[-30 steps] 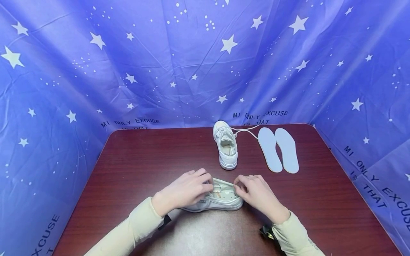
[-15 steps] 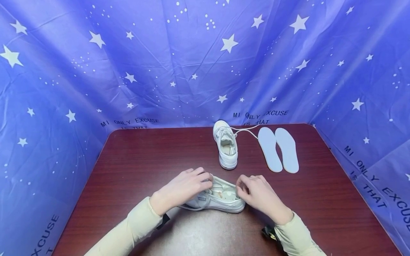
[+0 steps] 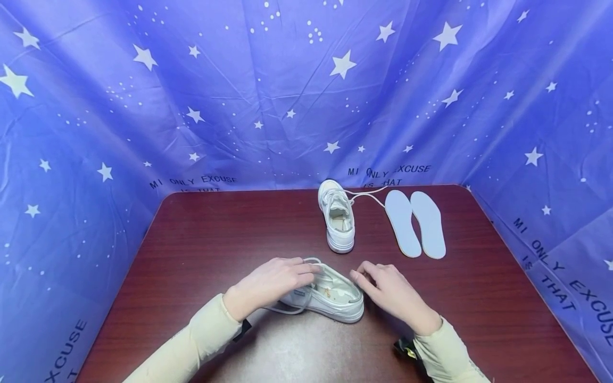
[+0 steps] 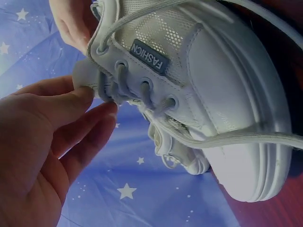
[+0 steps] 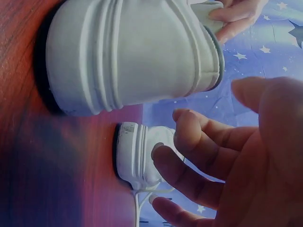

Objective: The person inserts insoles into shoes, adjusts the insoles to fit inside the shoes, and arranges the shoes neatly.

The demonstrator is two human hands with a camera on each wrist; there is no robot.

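Observation:
A white lace-up sneaker [image 3: 330, 307] lies on the table in front of me, its toe to the left and its heel to the right. My left hand [image 3: 278, 282] pinches the sneaker's tongue [image 4: 84, 78] between thumb and fingers, seen close in the left wrist view. Beside the heel hovers my right hand [image 3: 390, 290], fingers loosely bent and holding nothing. In the right wrist view a gap separates its fingertips from the heel. Inside the shoe, an orange mark shows on the pale footbed. A loose lace [image 4: 251, 139] trails across the toe.
Farther back stands a second white sneaker [image 3: 341, 242], its laces stretched out to the right. Two pale insoles [image 3: 403, 223] lie side by side at the back right of the dark red table [image 3: 215, 229]. A blue star-patterned curtain [image 3: 268, 96] surrounds the table's back and sides.
My right hand has come off the heel collar and shifted slightly right. The sneaker's heel has swung a little toward me. My left hand stays at the tongue, its fingers lying flatter.

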